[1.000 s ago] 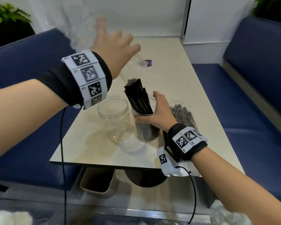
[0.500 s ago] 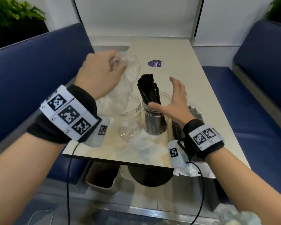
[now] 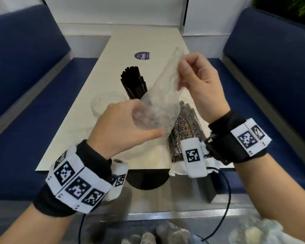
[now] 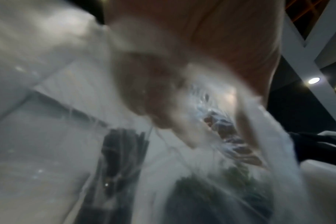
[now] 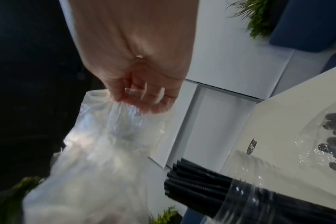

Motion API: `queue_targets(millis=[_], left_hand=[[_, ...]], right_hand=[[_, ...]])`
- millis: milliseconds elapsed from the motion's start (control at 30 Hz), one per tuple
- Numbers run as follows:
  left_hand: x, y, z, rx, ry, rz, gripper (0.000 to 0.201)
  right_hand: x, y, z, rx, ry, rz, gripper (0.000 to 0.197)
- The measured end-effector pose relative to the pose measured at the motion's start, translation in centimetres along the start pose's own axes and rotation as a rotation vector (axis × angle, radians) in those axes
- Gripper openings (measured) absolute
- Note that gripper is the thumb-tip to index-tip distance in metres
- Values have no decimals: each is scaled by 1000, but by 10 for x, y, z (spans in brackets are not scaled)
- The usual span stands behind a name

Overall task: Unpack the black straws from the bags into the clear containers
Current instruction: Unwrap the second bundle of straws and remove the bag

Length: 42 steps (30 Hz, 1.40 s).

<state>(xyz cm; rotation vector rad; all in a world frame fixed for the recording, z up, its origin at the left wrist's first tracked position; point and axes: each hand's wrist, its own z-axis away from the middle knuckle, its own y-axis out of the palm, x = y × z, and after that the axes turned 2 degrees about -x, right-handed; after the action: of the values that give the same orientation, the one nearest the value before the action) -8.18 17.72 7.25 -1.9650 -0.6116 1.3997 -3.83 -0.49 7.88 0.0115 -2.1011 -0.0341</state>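
An empty clear plastic bag [image 3: 158,101] hangs between both hands above the table. My left hand [image 3: 130,124] grips its crumpled lower end; my right hand [image 3: 183,74] pinches its upper end [image 5: 109,136] with curled fingers [image 5: 144,103]. Behind the bag, black straws [image 3: 133,81] stand upright in a clear container [image 5: 259,203], its body mostly hidden in the head view. An empty clear container [image 3: 107,103] stands to its left. A full bag of straws [image 3: 185,131] lies flat under my right wrist. The left wrist view is blurred by bag film [image 4: 201,151].
A beige table [image 3: 74,134] runs away from me, with a purple sticker [image 3: 142,55] at its far middle. Blue benches [image 3: 25,85] flank both long sides. The table's near edge is just below my wrists.
My left hand brought the empty bag from the left to the centre, in front of the straws. My right hand left the straw container and took hold of the bag's upper end.
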Motion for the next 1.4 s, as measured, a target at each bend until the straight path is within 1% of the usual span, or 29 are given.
queue_targets(millis=[67,100,133,167,200,233,267,300,333,367,400,433,500,533,600,633,667,700,767,800,833,867,933,967,1100,1167,1233,1300,1400], left_hand=[[5,6,8,9,16,-41,30],[7,10,13,-2,30,-18,21],[6,13,18,-14,34,43,14],[6,16,22,-13,22,136,9],[5,20,25,6,-7,248,8],[4,24,27,34,-44,361,10],[3,28,27,63,-77,465,12],[4,33,26,88,-99,537,13],[5,40,23,113,-108,577,13],[7,46,20,137,-104,580,14],[11,54,15,160,-93,551,15],[15,62,11,183,-77,494,16],[22,79,0,223,-53,350,23],[25,86,-5,232,-52,291,33],[25,97,-13,209,-38,250,60],[24,102,-17,184,-14,244,69],[21,105,-20,158,25,234,72],[18,109,-24,137,64,218,71],[14,117,-32,107,92,176,59],[14,121,-38,94,78,159,49],[13,127,-44,82,53,149,39],[14,133,-50,78,27,140,32],[14,144,-62,93,5,93,25],[14,150,-67,117,9,35,27],[10,173,-80,276,-23,-250,68],[9,180,-85,371,-69,-338,79],[9,183,-88,463,-118,-423,85],[5,181,-89,468,-118,-449,84],[-6,167,-82,367,-23,-361,75]], right_hand=[[2,-15,-3,-113,-11,-44,17],[-1,-24,-4,-158,13,-36,17],[-6,-32,-3,-204,69,1,15],[-15,-40,-1,-251,164,78,12],[-28,-48,2,-282,296,196,8],[-44,-57,7,-286,460,358,17],[-61,-65,14,-239,646,558,38],[-78,-72,21,-144,807,747,62],[-92,-75,29,-40,915,884,83],[-104,-77,34,34,982,943,95],[-111,-76,36,62,1025,930,98],[-116,-74,37,56,1050,887,91],[-117,-71,37,20,1053,790,58],[-117,-70,37,-11,1056,714,47],[-116,-71,37,-89,1084,536,38],[-116,-74,37,-121,1101,478,37],[-116,-77,38,-141,1110,438,41],[-114,-79,40,-158,1107,411,50],[-111,-87,43,-212,1067,379,78],[-107,-91,46,-242,1038,383,91],[-103,-97,47,-274,998,397,100],[-97,-103,49,-305,953,424,101],[-85,-116,53,-366,840,500,82],[-80,-124,54,-400,783,538,74],[-53,-142,56,-491,604,631,60],[-43,-146,57,-491,555,651,56],[-35,-147,58,-477,503,667,54],[-31,-146,60,-465,472,667,54],[-26,-144,62,-452,435,656,56]])
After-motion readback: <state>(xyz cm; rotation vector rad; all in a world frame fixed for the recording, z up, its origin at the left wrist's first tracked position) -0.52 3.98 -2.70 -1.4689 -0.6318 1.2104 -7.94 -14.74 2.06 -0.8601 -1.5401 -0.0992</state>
